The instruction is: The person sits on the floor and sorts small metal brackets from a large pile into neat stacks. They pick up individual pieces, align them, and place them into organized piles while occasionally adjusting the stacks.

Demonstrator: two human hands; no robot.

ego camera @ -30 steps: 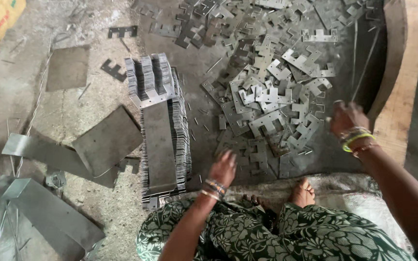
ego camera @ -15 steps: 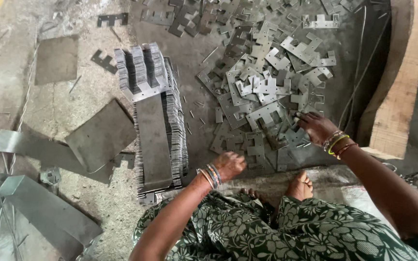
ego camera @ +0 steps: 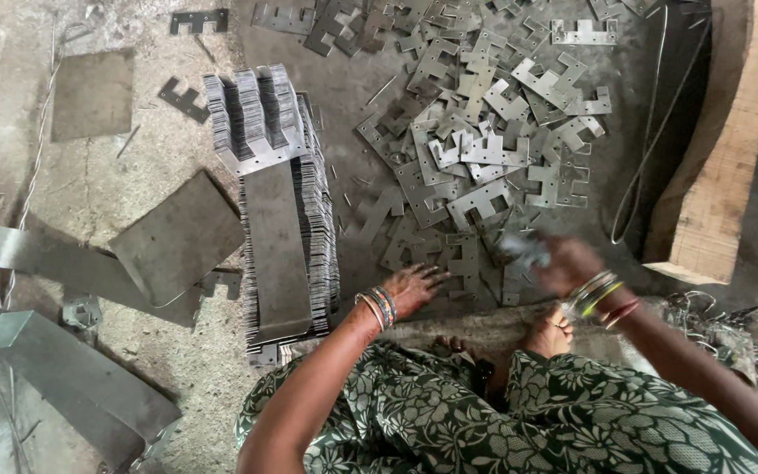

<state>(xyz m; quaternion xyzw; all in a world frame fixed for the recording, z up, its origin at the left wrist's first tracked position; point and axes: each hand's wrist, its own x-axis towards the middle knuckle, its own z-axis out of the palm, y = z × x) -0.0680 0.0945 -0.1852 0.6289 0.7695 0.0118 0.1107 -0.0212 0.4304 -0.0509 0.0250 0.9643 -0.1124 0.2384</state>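
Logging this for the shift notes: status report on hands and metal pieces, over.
Left hand open, flat on floor beside stack. Right hand gripping a stamped plate, blurred. Loose plates heaped ahead, wood block to the right.

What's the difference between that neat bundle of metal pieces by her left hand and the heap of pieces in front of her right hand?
The bundle is packed tight, its plates on edge in even rows; the heap lies loose, its pieces flat and pointing every way. The bundle has a flat strip on top; the heap is uncovered. The left hand rests on the floor beside the bundle; the right hand, blurred, seems to hold a piece at the heap's edge. Both look like thin grey notched sheet metal.
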